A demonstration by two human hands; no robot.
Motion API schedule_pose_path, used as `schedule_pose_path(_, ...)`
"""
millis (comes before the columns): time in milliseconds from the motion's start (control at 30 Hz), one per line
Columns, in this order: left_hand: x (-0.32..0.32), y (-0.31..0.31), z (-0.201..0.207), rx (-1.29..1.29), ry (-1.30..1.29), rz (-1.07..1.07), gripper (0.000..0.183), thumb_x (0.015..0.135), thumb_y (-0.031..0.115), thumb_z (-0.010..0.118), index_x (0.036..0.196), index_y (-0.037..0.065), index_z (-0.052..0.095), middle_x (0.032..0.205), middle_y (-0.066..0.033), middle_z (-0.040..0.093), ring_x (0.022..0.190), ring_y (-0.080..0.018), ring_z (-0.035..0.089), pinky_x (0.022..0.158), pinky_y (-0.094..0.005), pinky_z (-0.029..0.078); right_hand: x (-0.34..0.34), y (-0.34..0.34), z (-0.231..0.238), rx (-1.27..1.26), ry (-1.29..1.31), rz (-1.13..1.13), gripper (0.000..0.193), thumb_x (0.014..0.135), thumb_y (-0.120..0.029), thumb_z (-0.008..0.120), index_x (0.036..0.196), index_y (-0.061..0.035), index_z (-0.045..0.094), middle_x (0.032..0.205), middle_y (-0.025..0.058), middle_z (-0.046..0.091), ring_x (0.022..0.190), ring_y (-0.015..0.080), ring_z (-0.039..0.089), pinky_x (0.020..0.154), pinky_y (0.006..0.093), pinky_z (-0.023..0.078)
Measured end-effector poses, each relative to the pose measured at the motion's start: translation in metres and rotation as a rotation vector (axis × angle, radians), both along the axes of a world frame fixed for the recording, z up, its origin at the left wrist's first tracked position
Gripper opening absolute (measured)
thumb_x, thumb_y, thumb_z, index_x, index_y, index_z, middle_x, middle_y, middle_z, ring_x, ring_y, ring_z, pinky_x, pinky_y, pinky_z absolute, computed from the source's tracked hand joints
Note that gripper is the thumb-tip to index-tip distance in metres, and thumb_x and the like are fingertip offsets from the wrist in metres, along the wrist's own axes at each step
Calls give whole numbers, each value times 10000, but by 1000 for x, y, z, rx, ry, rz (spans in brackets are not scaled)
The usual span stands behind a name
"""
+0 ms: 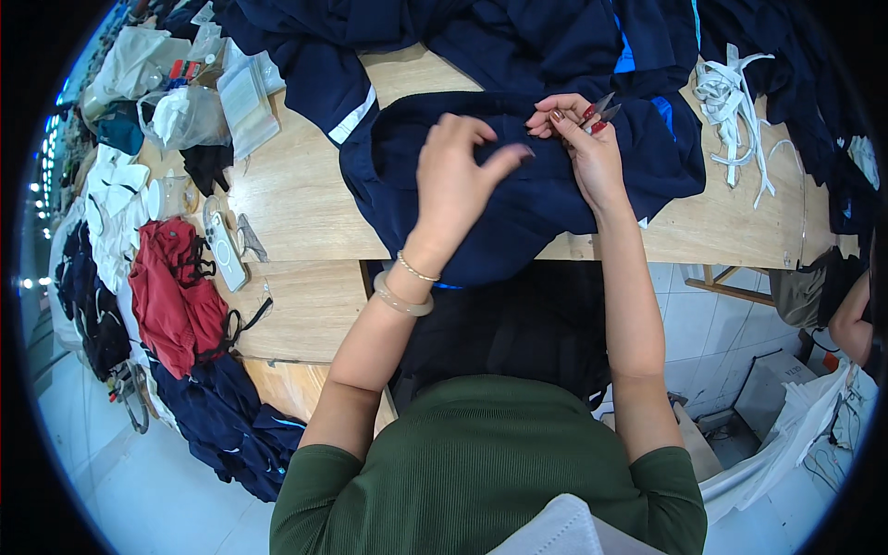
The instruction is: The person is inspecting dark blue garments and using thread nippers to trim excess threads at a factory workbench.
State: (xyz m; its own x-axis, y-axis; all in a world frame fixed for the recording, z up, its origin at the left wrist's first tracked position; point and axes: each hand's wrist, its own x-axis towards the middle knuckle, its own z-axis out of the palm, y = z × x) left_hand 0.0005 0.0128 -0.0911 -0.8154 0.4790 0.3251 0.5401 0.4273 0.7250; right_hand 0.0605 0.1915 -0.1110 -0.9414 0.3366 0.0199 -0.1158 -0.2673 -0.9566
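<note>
A navy blue garment (518, 199) with a gathered, waistband-like edge lies across the front of the wooden table, part of it hanging over the near edge. My left hand (458, 166) is over its left half, with thumb and fingers apart and nothing between them. Whether its fingertips touch the cloth I cannot tell. At the garment's upper right, my right hand (587, 143) is closed round small thread snips (602, 104), whose dark pointed blades stick out past the red-nailed fingers. The handle of the snips is mostly hidden in the palm.
More navy garments (527, 42) are heaped along the far side. White cords (731, 102) lie at the upper right. On the left are a white phone (225, 248), a red cloth item with straps (176, 291) and clear plastic bags (248, 106). Another person's arm (853, 319) shows at right.
</note>
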Motion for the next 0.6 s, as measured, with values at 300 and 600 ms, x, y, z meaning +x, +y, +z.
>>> schedule_pose_path(300,-54,-13,8,17,129,228,170,811,101,727,773,-6,601,872,-127,539,724,-275,568,646,-345,472,-1,-2,2,-1,-8,-3,193,960,-64,505,1060,33,639,922,111,689,851,153,649,815,256,498)
schedule_pose_path(600,9,-7,17,-186,53,-230,184,737,47,757,859,31,620,920,-94,522,779,-304,583,690,-346,478,-1,-2,1,-4,3,-12,195,959,-67,510,1063,38,636,932,114,689,853,153,648,813,256,501)
